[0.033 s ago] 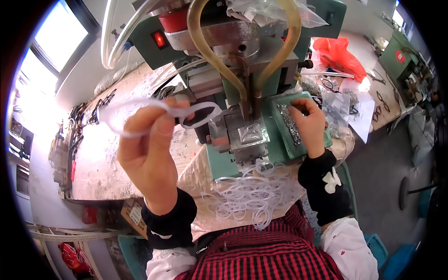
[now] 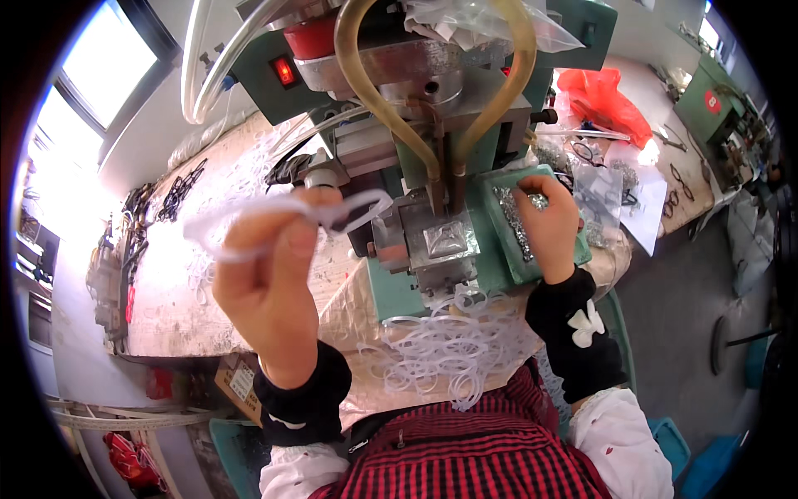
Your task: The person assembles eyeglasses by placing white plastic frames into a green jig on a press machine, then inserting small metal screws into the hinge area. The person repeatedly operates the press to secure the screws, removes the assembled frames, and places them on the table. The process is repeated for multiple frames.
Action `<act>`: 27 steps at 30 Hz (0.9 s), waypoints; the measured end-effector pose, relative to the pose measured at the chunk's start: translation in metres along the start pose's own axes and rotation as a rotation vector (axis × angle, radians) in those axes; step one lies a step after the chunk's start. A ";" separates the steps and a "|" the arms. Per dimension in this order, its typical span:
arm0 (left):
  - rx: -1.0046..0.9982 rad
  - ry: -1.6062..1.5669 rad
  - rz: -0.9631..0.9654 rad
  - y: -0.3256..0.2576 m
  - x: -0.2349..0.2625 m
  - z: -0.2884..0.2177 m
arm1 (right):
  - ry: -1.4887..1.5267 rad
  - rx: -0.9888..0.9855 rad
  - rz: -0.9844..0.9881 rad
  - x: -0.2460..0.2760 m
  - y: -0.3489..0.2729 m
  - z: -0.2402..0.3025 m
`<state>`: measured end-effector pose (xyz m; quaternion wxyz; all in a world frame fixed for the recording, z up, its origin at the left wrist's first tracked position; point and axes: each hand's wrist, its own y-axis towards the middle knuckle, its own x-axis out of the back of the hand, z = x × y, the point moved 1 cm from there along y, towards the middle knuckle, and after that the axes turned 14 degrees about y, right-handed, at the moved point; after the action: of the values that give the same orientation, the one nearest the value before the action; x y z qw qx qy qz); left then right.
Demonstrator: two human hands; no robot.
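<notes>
My left hand (image 2: 270, 287) is closed in a pinch around the bridge of a translucent white eyeglass frame (image 2: 366, 208), raised left of the machine's metal fixture block (image 2: 449, 241). The frame's nearer rim is blurred, and part of it lies behind my fingers. My right hand (image 2: 549, 220) dips into a green tray (image 2: 517, 268) on the right, which holds many small shiny metal parts (image 2: 509, 212). Its thumb and fingers are curled together among those parts. Whatever the fingertips grip is too small to make out.
Two tan hoses (image 2: 478, 125) run down to the nozzles behind the fixture block. A pile of white eyeglass frames (image 2: 449, 349) lies in front of the machine. Beyond the tray are plastic bags (image 2: 598, 195) and a red bag (image 2: 607, 104). Dark frames (image 2: 179, 190) lie far left.
The eyeglass frame has tilted to a flatter angle as my left hand dropped slightly. My right hand has turned a little in the tray, showing more metal parts between thumb and fingers.
</notes>
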<state>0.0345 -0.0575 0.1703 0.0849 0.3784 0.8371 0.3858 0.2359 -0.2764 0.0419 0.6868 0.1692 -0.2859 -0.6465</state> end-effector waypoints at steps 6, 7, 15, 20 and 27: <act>-0.020 0.121 -0.061 -0.042 0.015 0.022 | -0.662 0.196 0.127 0.013 -0.019 -0.019; -0.019 0.091 -0.090 -0.042 0.015 0.026 | -0.618 0.201 0.135 0.017 -0.019 -0.021; -0.038 0.155 -0.089 0.008 -0.001 0.005 | -0.279 0.117 0.069 0.018 -0.010 -0.027; -0.074 -0.026 -0.025 0.006 -0.001 0.013 | 0.943 -0.697 0.148 0.013 -0.011 0.003; 0.099 -0.014 -0.078 -0.046 0.007 0.027 | 0.692 -0.500 0.190 -0.021 -0.007 0.043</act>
<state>0.0147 -0.0558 0.1198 0.0867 0.3520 0.8686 0.3378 0.2035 -0.2510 0.0676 0.8185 0.1775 0.1120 -0.5349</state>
